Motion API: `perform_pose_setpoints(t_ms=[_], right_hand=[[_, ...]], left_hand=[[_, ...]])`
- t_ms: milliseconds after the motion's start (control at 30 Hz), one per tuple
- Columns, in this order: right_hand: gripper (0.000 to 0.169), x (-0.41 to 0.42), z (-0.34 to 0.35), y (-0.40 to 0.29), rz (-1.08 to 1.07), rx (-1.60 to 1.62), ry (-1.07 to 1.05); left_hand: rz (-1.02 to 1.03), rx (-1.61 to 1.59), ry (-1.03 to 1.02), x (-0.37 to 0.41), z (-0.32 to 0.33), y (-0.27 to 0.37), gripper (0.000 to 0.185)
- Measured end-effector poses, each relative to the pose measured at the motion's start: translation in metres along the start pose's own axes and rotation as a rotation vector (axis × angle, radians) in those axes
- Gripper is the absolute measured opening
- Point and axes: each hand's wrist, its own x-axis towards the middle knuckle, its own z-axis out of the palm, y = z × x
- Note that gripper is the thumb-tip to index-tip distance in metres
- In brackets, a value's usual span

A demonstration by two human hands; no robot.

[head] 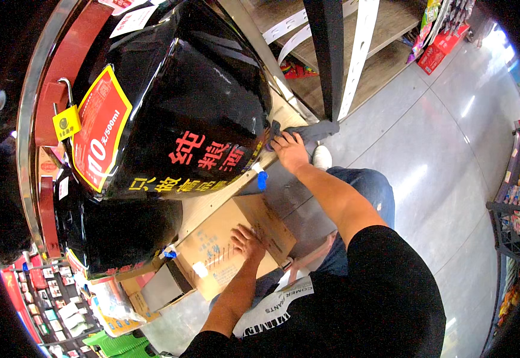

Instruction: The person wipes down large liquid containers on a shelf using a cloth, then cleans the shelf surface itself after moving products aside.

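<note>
My right hand (292, 151) is pressed on a dark grey cloth (316, 131) at the lower side of a large black glazed jar (197, 89), by the edge of the wooden shelf (228, 190) it stands on. Part of the cloth trails past my fingers. The jar bears red and yellow lettering. Below it, a spigot with a blue cover (262, 180) sticks out past the shelf edge. My left hand (247, 243) holds nothing, its fingers loosely bent over a cardboard box (215, 250). Whether it touches the box I cannot tell.
A second black jar (121, 232) stands to the left, with another blue-covered spigot (169, 254) beneath. A red price sign (101, 129) hangs on the large jar. A black post (325, 58) rises beside wooden shelves. Stocked racks (517, 192) line the right side of the tiled floor (421, 147).
</note>
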Motion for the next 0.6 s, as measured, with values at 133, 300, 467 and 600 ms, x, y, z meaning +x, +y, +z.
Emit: perform_pose_setpoints(t_ms=[133,300,467,600], right_hand=[[0.028,-0.016,-0.008,0.007,-0.234,0.109,-0.060],[0.021,-0.019,-0.043,0.029,-0.138,0.039,-0.606],[0.025,0.032,-0.086,0.071,0.337,0.359,0.158],[0.030,0.075,-0.056,0.083,0.362,0.185,0.229]], left_hand=[[-0.012,0.020,-0.011,0.000,-0.001,0.000,0.111],[-0.010,0.003,-0.006,-0.001,-0.004,0.000,0.107],[-0.032,0.010,-0.031,-0.002,0.000,0.001,0.102],[-0.023,-0.016,0.005,-0.002,-0.005,0.005,0.096]])
